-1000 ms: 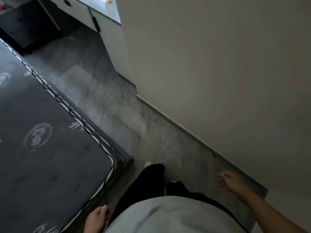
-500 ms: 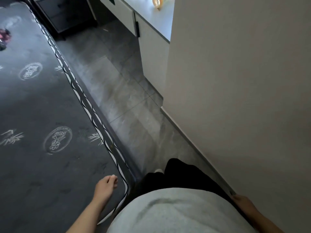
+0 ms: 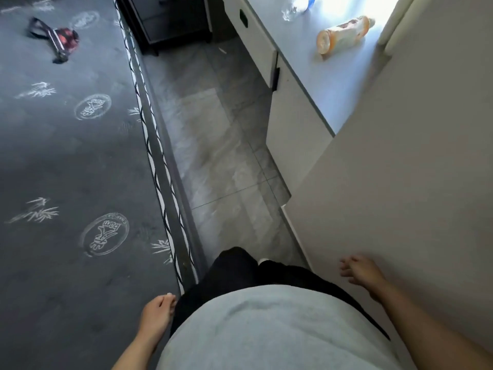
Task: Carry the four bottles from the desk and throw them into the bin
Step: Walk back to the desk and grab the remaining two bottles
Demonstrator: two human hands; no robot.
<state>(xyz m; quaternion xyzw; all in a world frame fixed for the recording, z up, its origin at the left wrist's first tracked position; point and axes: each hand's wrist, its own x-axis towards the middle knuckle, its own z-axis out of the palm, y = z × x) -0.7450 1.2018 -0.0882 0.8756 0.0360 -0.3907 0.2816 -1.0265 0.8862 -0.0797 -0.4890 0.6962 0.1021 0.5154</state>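
Both hands' grip empty; orange bottle (image 3: 342,34) lies sideways on desk (image 3: 324,84).

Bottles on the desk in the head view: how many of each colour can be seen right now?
Orange bottle, lying on its side: 1
Clear bottle, cut off by the top edge: 1
Total on the desk: 2
Both hands are empty.

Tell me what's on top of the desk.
An orange bottle lying on its side and a clear bottle at the frame's edge. The wall hides the rest of the desk.
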